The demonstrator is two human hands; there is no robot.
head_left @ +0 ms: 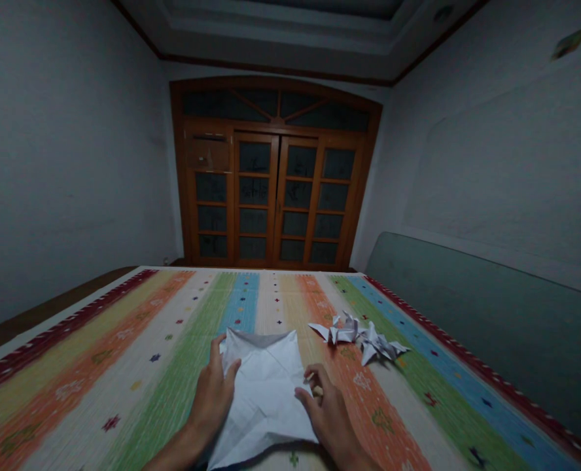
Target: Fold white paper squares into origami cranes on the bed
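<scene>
Between the hands lies creased paper, long axis pointing away: left hand spread on its near edge, right hand pinching the opposite edge.

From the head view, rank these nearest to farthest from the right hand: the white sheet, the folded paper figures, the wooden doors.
1. The white sheet: touching the right hand, just to its left.
2. The folded paper figures: on the striped cloth, ahead and to the right.
3. The wooden doors: at the far wall, beyond the cloth's end.
</scene>
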